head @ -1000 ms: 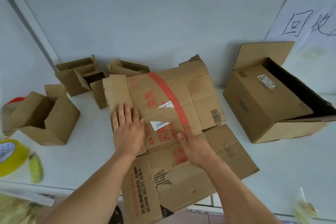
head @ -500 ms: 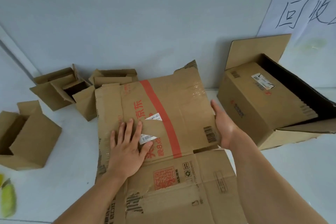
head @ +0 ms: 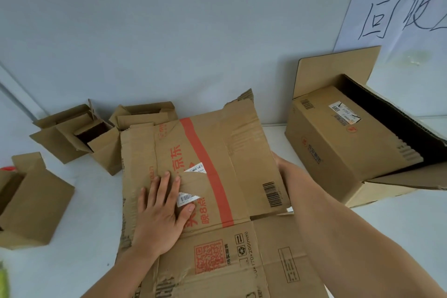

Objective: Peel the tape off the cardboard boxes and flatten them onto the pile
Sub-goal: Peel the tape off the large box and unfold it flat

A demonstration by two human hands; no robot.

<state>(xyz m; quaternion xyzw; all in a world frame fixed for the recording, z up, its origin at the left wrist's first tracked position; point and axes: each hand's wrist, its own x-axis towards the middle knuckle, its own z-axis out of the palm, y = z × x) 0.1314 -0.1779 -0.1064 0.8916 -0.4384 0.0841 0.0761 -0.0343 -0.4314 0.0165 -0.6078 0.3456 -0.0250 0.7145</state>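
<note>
- Our left hand (head: pixel 162 210) lies flat, fingers straight and spread, pressing on the flattened brown cardboard box with the red diagonal stripe (head: pixel 200 176) just below the frame's centre; the thumb touches a torn white barcode label (head: pixel 187 198).
- Our right hand (head: pixel 281 169) sits at the right edge of that same sheet, right of centre. Most of it is hidden behind the cardboard edge and our forearm, so we cannot tell whether the fingers curl under the edge or only rest against it.
- The flattened box lies between the two hands, its long axis running from the bottom of the frame up toward the wall, on top of another flattened printed brown sheet (head: pixel 242 261) at bottom centre, which we take to be the pile on the white counter (head: pixel 387 225).
- The relation that matters: the large open brown cardboard box lying on its side (head: pixel 343 150) is at centre right, just beyond the right hand and well apart from the left. We judge the right hand the nearer one for reaching it.
- Smaller open brown boxes (head: pixel 79 133) sit at centre left, nearer the left hand, with another small brown box (head: pixel 31 201) at the left edge.
</note>
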